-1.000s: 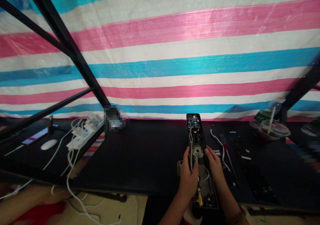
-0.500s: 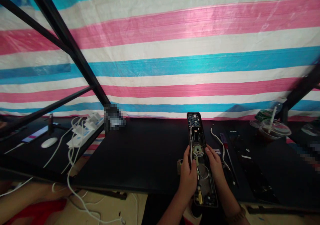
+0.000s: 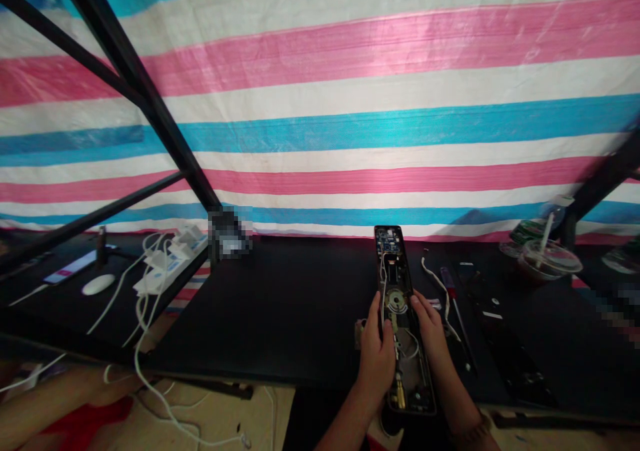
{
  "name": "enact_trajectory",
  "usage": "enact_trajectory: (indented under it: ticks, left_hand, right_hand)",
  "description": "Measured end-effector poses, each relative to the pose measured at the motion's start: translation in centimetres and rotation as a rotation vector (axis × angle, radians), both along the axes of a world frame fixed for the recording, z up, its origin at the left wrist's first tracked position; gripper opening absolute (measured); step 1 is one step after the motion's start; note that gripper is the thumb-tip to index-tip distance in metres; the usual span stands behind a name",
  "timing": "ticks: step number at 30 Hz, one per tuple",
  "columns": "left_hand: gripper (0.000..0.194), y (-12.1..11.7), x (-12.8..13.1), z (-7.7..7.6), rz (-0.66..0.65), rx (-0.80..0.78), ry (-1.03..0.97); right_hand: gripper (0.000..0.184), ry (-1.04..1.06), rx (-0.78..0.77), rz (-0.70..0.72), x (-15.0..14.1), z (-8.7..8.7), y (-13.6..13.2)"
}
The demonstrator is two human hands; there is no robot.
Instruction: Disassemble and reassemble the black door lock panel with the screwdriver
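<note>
A long, narrow electronic door lock (image 3: 400,321) with its cover off is held between my two hands. Its inside faces up, with a circuit board (image 3: 390,240) at the far end, a round metal disc in the middle and a brass cylinder (image 3: 400,393) near me. My left hand (image 3: 376,361) grips the left side, its thumb over the edge by a white wire. The right side is clasped by my right hand (image 3: 431,331), fingers along the rim. A small object (image 3: 359,334), too dark to make out, lies just left of my left hand.
Right of the lock lie a white cable (image 3: 440,284), a screwdriver (image 3: 454,297) and a long black panel (image 3: 505,344). A cup with a straw (image 3: 547,261) stands at the back right. Leftward are a power strip (image 3: 163,271), a mouse (image 3: 99,285), a phone and another person's arm (image 3: 55,397).
My hands and the lock stay almost still. At the far left, the other person's arm has shifted slightly.
</note>
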State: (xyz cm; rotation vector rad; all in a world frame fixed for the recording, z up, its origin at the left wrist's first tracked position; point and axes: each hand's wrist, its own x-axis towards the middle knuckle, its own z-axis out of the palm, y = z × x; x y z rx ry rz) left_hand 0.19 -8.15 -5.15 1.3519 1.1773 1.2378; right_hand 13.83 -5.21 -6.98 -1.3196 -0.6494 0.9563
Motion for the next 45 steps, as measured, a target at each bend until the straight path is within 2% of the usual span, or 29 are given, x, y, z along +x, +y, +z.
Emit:
enact_trajectory:
  ticks: [7, 17, 31, 37, 41, 45]
  left_hand:
    - [0.045, -0.3, -0.1, 1.0, -0.008, 0.024, 0.031]
    - [0.044, -0.4, 0.0, 0.1, 0.014, 0.020, 0.054]
    - [0.035, -0.5, -0.1, 0.8, 0.041, 0.014, 0.043]
    - [0.031, -0.4, 0.1, 0.1, 0.064, 0.027, -0.017]
    - [0.039, -0.4, 0.2, -0.6, 0.097, -0.026, -0.075]
    - [0.041, -0.4, 0.0, -0.5, 0.090, -0.019, -0.032]
  right_hand:
    - [0.058, 0.010, -0.017, -0.001, 0.2, -0.3, 0.1]
    - [0.059, 0.027, -0.012, 0.010, 0.2, -0.4, 0.1]
    - [0.057, -0.015, -0.004, 0.021, 0.4, -0.7, 0.2]
    - [0.056, -0.006, -0.010, 0.022, 0.4, -0.7, 0.1]
    - [0.056, -0.010, -0.004, 0.034, 0.3, -0.5, 0.0]
    - [0.057, -0.005, -0.009, 0.024, 0.2, -0.3, 0.0]
